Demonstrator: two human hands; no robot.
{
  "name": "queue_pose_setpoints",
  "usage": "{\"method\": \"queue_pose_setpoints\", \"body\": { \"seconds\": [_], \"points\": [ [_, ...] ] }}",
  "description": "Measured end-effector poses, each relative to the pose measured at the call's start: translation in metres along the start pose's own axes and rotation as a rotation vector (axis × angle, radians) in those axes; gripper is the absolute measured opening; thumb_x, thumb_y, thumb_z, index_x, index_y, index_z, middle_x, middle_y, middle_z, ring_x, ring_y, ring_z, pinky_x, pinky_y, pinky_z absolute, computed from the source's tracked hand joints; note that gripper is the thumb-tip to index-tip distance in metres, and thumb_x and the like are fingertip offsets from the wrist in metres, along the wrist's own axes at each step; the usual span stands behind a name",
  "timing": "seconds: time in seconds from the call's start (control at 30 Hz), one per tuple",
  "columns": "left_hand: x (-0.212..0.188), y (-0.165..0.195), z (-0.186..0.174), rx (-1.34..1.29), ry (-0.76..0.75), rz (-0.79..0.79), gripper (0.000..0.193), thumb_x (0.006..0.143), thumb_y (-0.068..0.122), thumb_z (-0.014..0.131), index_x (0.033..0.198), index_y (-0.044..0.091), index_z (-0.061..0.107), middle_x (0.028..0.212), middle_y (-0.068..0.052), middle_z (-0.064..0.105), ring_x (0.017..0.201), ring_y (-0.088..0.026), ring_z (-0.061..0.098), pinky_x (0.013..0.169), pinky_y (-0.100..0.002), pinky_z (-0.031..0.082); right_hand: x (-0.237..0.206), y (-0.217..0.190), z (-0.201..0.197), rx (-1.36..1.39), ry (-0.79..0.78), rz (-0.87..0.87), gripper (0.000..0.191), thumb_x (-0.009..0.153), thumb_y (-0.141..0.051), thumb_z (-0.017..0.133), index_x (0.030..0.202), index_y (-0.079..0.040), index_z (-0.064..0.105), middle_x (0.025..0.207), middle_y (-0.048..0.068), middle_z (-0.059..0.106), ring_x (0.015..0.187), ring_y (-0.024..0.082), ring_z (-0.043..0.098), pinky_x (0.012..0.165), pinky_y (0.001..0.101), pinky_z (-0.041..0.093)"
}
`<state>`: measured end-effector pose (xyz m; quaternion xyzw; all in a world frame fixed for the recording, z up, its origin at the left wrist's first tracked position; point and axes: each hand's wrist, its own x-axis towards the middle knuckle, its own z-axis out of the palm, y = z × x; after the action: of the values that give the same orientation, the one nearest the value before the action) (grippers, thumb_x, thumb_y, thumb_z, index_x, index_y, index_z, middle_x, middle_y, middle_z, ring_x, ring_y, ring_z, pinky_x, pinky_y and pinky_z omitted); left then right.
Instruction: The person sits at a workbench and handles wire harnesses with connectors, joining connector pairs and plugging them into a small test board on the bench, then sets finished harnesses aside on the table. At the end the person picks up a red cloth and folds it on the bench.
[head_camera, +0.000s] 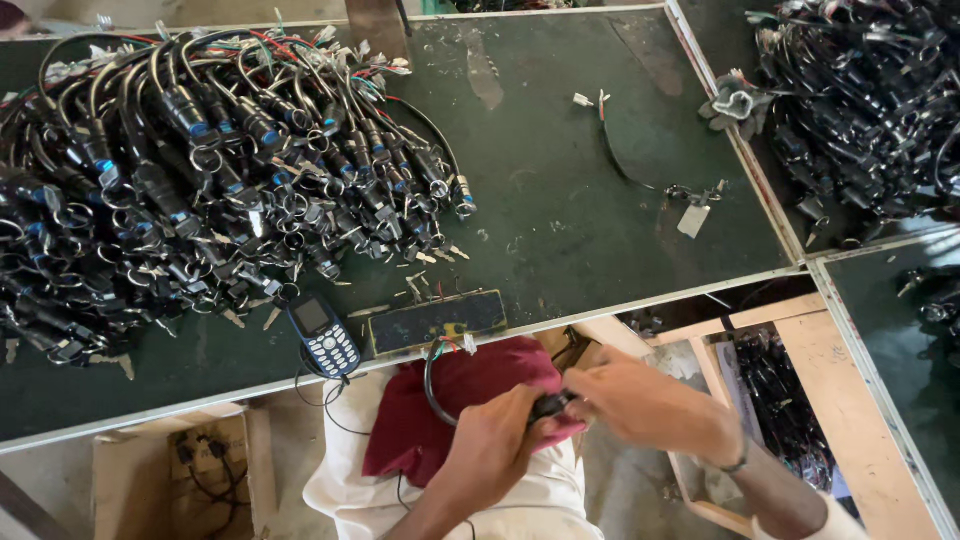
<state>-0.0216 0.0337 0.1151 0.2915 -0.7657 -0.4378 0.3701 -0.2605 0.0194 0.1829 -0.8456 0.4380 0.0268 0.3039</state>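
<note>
Both hands down in lap, over red cloth (440, 420). Left hand (495, 445) wrapped around black connector (552, 405), right hand (650, 405) pinching its other end, fingers closed tight. Cable (432, 385) loops off connector up toward bench edge. Big cable pile (200, 180) on green bench (560, 210), phone (324, 335) near edge, small board (438, 320) beside it.

Green bench (560, 200): large pile of cable assemblies (200, 170), blue keypad phone (325, 337), flat dark block (437, 321), loose cable (640, 165).
</note>
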Motion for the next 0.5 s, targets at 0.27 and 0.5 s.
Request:
{"method": "queue_pose_setpoints", "body": {
  "seconds": [0.27,0.5],
  "points": [
    [0.012,0.002,0.002,0.097,-0.139,-0.322,0.031,0.087,0.008,0.067,0.118,0.008,0.061,0.087,-0.014,0.072,0.08,-0.037,0.071,0.064,-0.048,0.053,-0.047,0.034,-0.013,-0.284,0.531,-0.3,0.034,0.086,-0.007,0.059,0.121,-0.007,0.059,0.106,0.015,0.071,0.102,0.035,0.063,0.094,0.0404,0.045],
    [0.004,-0.011,0.005,-0.083,0.03,-0.273,0.031,0.094,0.015,0.068,0.12,0.003,0.057,0.088,-0.021,0.069,0.081,-0.043,0.07,0.066,-0.047,0.053,-0.009,0.022,-0.009,0.958,0.914,0.235,0.042,0.108,-0.035,0.042,0.134,-0.004,0.053,0.104,0.014,0.07,0.091,0.023,0.065,0.084,0.0379,0.054]
  ]
}}
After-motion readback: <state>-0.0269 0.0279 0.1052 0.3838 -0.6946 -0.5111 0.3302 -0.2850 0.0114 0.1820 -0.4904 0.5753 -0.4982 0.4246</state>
